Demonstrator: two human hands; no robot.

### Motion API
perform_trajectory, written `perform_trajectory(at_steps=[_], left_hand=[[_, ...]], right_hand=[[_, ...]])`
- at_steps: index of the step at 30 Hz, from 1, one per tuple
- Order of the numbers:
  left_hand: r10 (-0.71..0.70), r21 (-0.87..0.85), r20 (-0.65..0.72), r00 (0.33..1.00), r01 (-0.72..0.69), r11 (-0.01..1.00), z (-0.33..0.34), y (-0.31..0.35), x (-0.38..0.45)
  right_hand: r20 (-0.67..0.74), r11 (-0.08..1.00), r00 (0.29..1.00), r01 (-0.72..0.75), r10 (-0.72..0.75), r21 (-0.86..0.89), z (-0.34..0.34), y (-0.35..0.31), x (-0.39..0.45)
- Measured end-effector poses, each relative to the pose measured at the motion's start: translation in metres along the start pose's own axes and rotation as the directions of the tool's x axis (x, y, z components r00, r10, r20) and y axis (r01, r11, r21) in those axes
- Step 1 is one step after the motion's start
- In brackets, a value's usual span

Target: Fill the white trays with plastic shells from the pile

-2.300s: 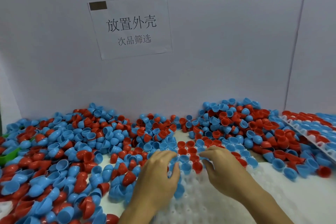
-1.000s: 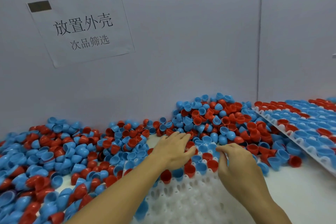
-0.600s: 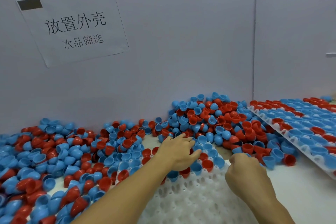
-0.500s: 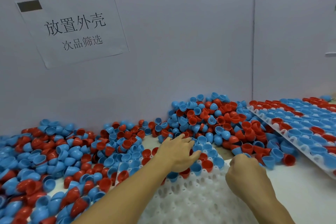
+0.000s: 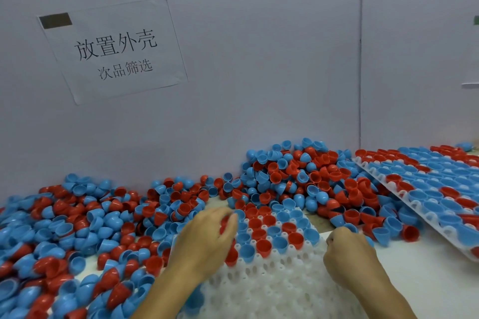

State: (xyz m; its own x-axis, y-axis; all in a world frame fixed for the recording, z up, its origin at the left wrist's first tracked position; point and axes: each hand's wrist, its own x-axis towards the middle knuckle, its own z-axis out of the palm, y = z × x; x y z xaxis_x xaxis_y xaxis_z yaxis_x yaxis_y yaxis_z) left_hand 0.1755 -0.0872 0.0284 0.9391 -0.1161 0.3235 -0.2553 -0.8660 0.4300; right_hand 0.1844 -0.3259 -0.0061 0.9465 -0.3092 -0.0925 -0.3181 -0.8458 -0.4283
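Near you on the tabletop [image 5: 427, 282], your left hand [image 5: 207, 238] curls over red and blue plastic shells [image 5: 269, 230] seated along the white dimpled tray's [image 5: 272, 285] far edge; your right hand [image 5: 350, 254] is fisted, contents hidden. Loose shells [image 5: 77, 228] pile left and far.

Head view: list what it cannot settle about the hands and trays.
- Right hand: fingers curl away from the camera; whether they hold a shell is hidden.
- Left hand: covers the tray cells beneath it.
- Near tray: front cut off by the bottom edge.
- Filled tray: right end cut off by the frame edge.
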Motion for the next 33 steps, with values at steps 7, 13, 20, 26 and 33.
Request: perform_trajectory(at_steps=[7, 13, 20, 26, 33], left_hand=[[-0.389, -0.211, -0.225, 0.893, 0.345, 0.914, -0.033, -0.049, -0.073], [-0.435, -0.244, -0.117, 0.893, 0.399, 0.884, -0.032, -0.043, -0.089], [-0.374, -0.323, -0.116, 0.920, 0.322, 0.890, -0.031, -0.046, -0.100], [-0.344, -0.348, -0.151, 0.927, 0.276, 0.896, -0.037, -0.044, -0.112], [-0.404, -0.375, -0.220, 0.888, 0.305, 0.875, -0.028, -0.046, -0.116]], right_hand=[[0.025, 0.999, 0.999, 0.031, -0.030, -0.032, -0.003, 0.001, -0.002], [0.048, 0.996, 0.995, 0.091, -0.090, -0.013, -0.014, 0.004, -0.010], [0.067, 0.990, 0.988, 0.138, -0.140, 0.030, -0.018, 0.013, -0.022], [0.064, 0.981, 0.979, 0.191, -0.194, 0.044, -0.019, 0.017, -0.035], [0.000, 0.971, 0.972, 0.236, -0.236, -0.037, -0.028, 0.016, -0.038]])
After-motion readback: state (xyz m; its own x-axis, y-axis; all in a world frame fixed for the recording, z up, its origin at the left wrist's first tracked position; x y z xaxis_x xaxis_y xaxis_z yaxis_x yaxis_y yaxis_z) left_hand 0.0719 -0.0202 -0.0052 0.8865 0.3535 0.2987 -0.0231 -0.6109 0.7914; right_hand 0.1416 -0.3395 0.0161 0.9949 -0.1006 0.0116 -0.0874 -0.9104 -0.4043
